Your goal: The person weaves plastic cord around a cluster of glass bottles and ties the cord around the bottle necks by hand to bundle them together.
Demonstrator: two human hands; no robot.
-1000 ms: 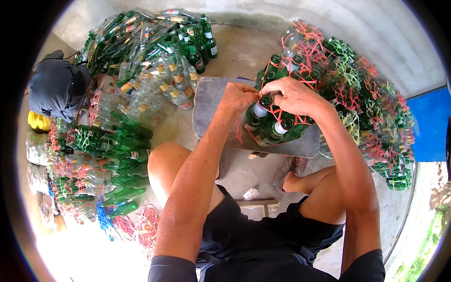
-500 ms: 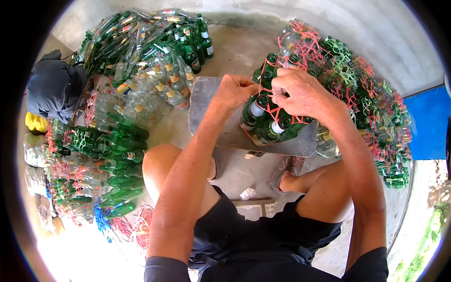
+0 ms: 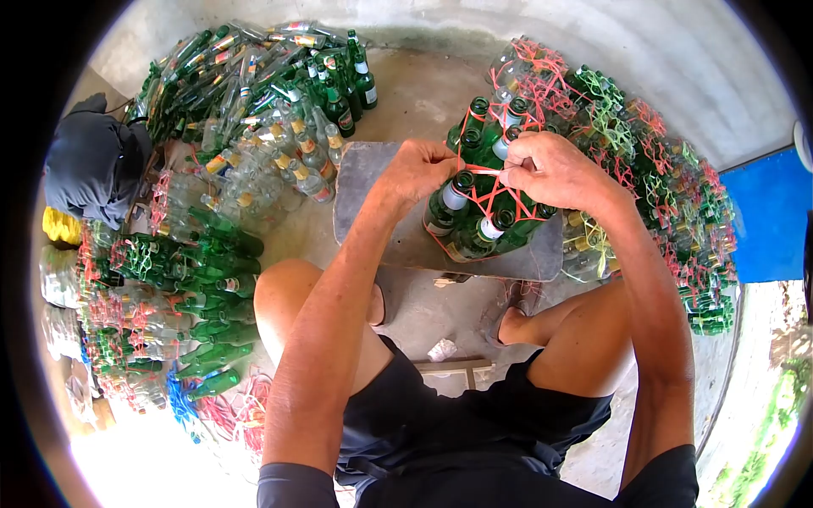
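A bundle of green glass bottles (image 3: 477,238) stands upright on a grey slab (image 3: 366,182). Red plastic string (image 3: 482,170) loops around the bottle necks and crosses between them. My left hand (image 3: 421,175) pinches the string at the left side of the bundle, beside a bottle neck. Opposite it, my right hand (image 3: 550,171) is closed on the same string above the bottles. Between the two hands the string runs taut. The right hand hides some of the necks behind it.
Loose bottles (image 3: 246,76) are heaped at the back left, with tied bundles (image 3: 169,296) stacked below. More tied bundles (image 3: 652,178) line the right wall. A blue panel (image 3: 766,224) stands at far right. Pink string (image 3: 250,415) lies on the floor at lower left.
My hands have moved apart slightly, and the string between them is now stretched tight. The right hand has turned, uncovering more bottle necks.
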